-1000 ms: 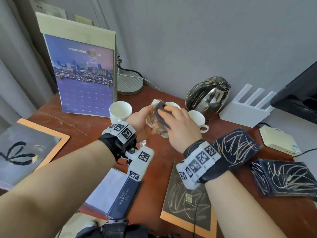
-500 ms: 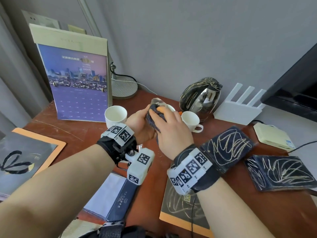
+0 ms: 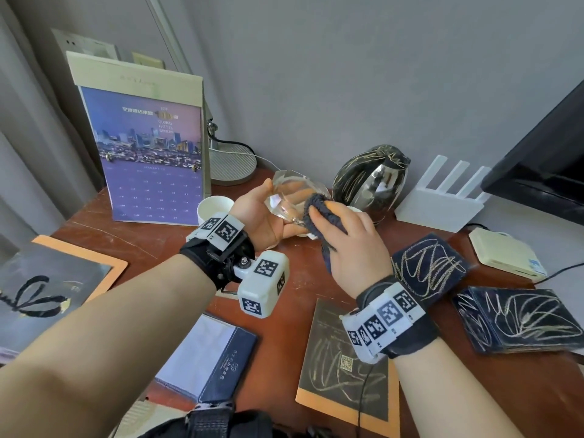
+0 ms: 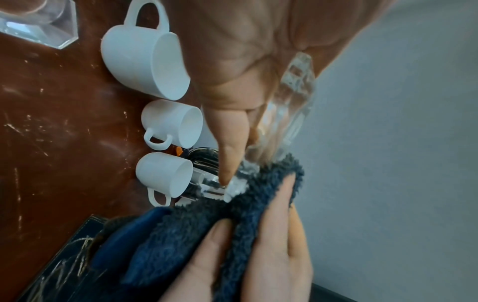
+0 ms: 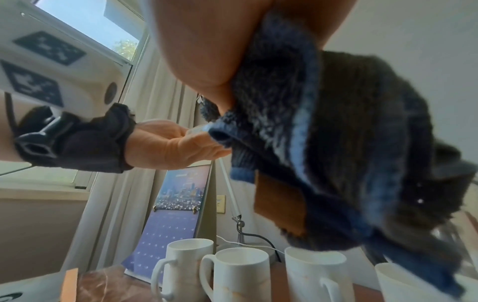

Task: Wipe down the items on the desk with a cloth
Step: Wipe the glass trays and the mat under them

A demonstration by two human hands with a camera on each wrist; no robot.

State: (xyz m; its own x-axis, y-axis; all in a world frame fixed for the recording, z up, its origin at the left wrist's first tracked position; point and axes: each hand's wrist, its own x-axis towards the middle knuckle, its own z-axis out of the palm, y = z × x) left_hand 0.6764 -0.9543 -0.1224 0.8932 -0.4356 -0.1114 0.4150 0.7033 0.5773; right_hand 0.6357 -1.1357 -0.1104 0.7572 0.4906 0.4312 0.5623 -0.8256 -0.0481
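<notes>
The left hand point(image 3: 268, 221) is gripping a clear glass ashtray point(image 3: 292, 192), holding it tilted above the desk point(image 3: 132, 248), while the right hand point(image 3: 350, 248) is clutching a dark blue cloth point(image 3: 319, 213) and pressing it against the ashtray's near edge. White cups point(image 4: 145, 61) are standing on the desk just beneath, with a kettle point(image 3: 373, 181) sitting behind them.

Grey wall point(image 3: 347, 74), pale curtain point(image 3: 28, 128), window point(image 5: 85, 22) beyond it.

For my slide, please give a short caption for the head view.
Left hand holds a glass dish while right hand wipes it with a dark cloth.
</notes>
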